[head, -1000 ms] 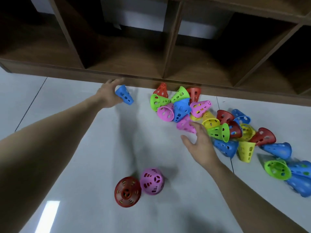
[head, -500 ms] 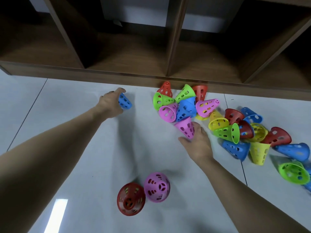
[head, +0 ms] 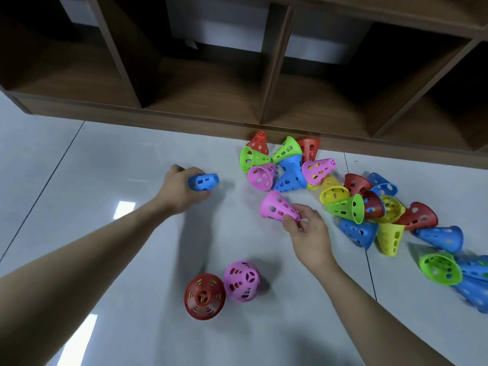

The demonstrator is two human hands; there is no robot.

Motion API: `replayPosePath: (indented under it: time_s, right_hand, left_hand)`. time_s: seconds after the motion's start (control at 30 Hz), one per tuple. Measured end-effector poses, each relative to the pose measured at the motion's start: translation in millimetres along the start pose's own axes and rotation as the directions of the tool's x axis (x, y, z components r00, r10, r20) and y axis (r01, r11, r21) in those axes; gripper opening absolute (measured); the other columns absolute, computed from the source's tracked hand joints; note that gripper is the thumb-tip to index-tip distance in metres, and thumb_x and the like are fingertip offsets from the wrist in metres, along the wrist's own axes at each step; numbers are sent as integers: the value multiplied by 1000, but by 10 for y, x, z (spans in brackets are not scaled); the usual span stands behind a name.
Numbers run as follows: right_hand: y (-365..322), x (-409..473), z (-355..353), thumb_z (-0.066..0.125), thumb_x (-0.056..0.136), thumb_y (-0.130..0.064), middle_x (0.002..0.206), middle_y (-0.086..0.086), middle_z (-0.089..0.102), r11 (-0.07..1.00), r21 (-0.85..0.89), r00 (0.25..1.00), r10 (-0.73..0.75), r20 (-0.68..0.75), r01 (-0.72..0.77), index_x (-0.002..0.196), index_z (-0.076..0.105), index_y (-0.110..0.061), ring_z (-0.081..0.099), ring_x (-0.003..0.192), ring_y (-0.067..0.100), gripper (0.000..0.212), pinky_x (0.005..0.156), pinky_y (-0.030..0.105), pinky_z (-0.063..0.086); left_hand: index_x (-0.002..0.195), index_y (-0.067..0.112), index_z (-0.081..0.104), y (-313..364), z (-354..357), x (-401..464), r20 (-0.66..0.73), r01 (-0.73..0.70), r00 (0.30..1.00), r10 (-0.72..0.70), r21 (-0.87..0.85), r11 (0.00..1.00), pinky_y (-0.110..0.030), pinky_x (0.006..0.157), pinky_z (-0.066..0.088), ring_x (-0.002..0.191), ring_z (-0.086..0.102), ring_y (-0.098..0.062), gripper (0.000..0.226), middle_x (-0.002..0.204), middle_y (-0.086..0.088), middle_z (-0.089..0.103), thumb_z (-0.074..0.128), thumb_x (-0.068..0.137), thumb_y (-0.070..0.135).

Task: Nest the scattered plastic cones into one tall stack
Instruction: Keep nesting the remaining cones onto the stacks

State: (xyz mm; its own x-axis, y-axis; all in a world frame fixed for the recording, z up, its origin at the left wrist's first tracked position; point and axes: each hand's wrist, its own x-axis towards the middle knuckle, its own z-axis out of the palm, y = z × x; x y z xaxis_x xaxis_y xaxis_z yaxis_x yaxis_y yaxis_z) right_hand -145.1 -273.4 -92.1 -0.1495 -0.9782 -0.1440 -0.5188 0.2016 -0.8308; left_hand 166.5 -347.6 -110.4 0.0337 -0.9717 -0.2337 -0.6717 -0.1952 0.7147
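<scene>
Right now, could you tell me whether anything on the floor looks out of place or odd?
Yes: most cones lie tipped in a jumble by the wooden shelf, unstacked. Only the red cone and pink cone stand upright. The left hand grips a blue cone; the right hand pinches another pink cone. No damage visible.

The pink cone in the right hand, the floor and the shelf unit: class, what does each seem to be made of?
Pink cone: likely moulded plastic, with a smooth, even colour and punched holes. Floor: probably glazed tile, given its glossy reflections and joint lines. Shelf unit: wood or wood-look laminate, brown with a matt grain.
</scene>
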Motion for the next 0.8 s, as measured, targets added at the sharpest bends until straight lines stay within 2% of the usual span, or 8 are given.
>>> replayPosePath:
  time_s: [0.07,0.17,0.27,0.33,0.43,0.53,0.7,0.8]
  right_hand:
    - [-58,-64,-50,65,87,-39,107,11,66,999,47,1000,2,16,-2,105,64,-40,70,90,22,18,87,46,57]
    - [-233,-130,-132,69,91,-28,109,10,67,995,84,998,-56,29,53,98,60,-49,71,87,21,23,84,41,58]
    - [-446,-211,-236,71,90,-16,111,8,66,987,105,991,-126,45,121,99,62,-43,71,85,15,30,75,29,56]
    - [-594,-298,-311,71,89,-11,112,3,61,978,102,979,-190,72,182,101,63,-40,70,89,12,32,78,27,56]
    - [-760,-464,-396,74,87,-13,109,-8,54,965,7,961,-261,96,261,106,65,-35,64,93,5,31,79,19,53]
    - [-870,-656,-438,74,86,-12,107,-3,51,945,-62,943,-313,117,321,116,68,-21,60,86,3,31,75,11,48]
    - [-957,-993,-397,73,86,-8,102,-6,50,916,-63,904,-377,200,395,113,68,-19,56,77,1,30,72,8,42]
    - [-893,-1119,-292,72,85,-10,103,-3,51,913,-99,899,-361,249,395,111,69,-17,57,82,7,27,74,9,41]
  left_hand:
    - [95,24,72,21,-52,-221,-21,-17,1000,16,-33,999,-29,91,41,107,42,-14,44,104,-3,50,81,68,58]
    - [84,18,67,133,-191,-619,13,-45,999,47,-130,990,-36,80,44,92,52,-17,50,92,-7,59,70,74,66]
    - [92,22,69,259,-300,-1082,-53,-120,992,110,-225,967,-34,76,44,85,56,-17,43,92,2,64,66,79,62]
    - [98,22,70,315,-317,-1384,-68,-158,987,146,-237,959,-33,77,44,89,57,-16,41,99,5,67,68,79,59]
    - [102,26,71,359,-283,-1776,-43,-218,976,214,-234,948,-30,82,45,98,59,-18,38,109,7,69,72,79,57]
    - [104,31,70,362,-204,-2010,5,-249,967,256,-208,946,-24,83,44,100,59,-17,31,108,11,69,73,81,52]
    - [114,38,67,272,-107,-2199,43,-297,951,305,-136,945,-16,89,43,107,59,-8,39,110,20,67,77,78,48]
    - [121,39,64,165,-2,-2266,91,-307,946,310,-49,951,-23,94,46,109,58,-3,43,113,22,64,75,80,47]
